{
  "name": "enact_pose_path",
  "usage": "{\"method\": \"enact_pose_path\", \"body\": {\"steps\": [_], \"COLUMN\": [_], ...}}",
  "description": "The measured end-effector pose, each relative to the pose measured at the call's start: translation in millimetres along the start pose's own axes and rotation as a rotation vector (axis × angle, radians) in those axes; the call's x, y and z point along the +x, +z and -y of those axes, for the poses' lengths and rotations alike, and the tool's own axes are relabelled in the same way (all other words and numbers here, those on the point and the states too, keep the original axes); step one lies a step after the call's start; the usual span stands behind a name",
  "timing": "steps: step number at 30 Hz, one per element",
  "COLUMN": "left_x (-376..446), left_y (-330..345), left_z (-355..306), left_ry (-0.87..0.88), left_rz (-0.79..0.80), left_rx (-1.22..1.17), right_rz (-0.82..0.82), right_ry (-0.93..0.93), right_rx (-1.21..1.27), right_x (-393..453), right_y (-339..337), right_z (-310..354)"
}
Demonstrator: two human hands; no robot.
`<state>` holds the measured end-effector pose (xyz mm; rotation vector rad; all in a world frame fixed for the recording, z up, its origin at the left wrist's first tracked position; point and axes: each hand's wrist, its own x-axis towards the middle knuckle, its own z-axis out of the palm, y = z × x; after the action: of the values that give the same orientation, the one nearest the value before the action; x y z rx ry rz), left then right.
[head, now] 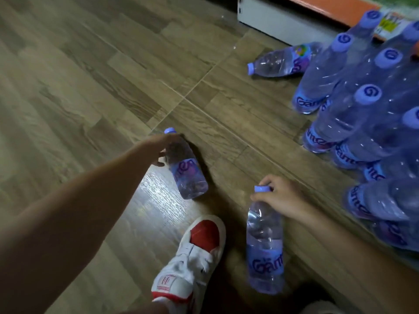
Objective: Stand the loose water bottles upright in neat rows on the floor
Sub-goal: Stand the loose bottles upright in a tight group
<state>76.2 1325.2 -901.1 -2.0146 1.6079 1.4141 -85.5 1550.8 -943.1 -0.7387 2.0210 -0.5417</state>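
A clear water bottle [186, 171] with a purple cap and label lies on its side on the wood-pattern floor. My left hand [159, 147] reaches onto its upper part, fingers curled over it. My right hand [280, 197] pinches the cap of a second bottle [265, 243], which hangs upright just above the floor. Several matching bottles [367, 114] stand upright in rows at the right. A third loose bottle [282, 61] lies on its side behind the rows.
My white and red shoe [192, 257] is planted between the two near bottles. A white cabinet base [278, 21] with an orange edge runs along the far right. Bare floor [79, 87] stretches to the left.
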Motion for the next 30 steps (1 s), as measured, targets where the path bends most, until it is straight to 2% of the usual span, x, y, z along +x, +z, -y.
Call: {"method": "enact_pose_path", "body": {"steps": [5, 9, 12, 14, 17, 18, 19, 20, 22, 27, 30], "left_x": [11, 15, 8, 6, -16, -27, -39, -48, -73, -90, -75], "left_y": [43, 67, 81, 89, 102, 107, 111, 114, 114, 131, 156], "left_z": [-19, -33, -47, -61, -84, -91, -96, -101, -105, -113, -117], "left_ry": [0.022, 0.182, 0.367, 0.463, 0.486, 0.584, 0.756, 0.895, 1.059, 1.267, 1.273], "left_rz": [0.06, 0.072, 0.256, 0.38, 0.811, 0.809, 0.711, 0.674, 0.785, 0.741, 0.742], "left_rx": [-0.013, -0.026, -0.075, -0.022, -0.023, 0.057, 0.136, 0.092, 0.063, 0.159, 0.198], "right_rz": [-0.132, -0.173, -0.258, -0.319, -0.395, -0.419, -0.449, -0.488, -0.571, -0.634, -0.594], "right_ry": [-0.086, -0.17, -0.249, -0.284, -0.316, -0.324, -0.333, -0.341, -0.356, -0.339, -0.311], "right_rx": [0.108, 0.136, 0.076, 0.002, -0.101, -0.126, -0.149, -0.168, -0.189, -0.255, -0.358], "right_x": [-12, -26, -40, -51, -67, -72, -77, -80, -84, -88, -86], "right_y": [-31, -54, -74, -85, -100, -104, -109, -114, -123, -146, -163], "right_z": [-2, -5, -8, -7, -4, -3, -3, -2, -1, 3, -1]}}
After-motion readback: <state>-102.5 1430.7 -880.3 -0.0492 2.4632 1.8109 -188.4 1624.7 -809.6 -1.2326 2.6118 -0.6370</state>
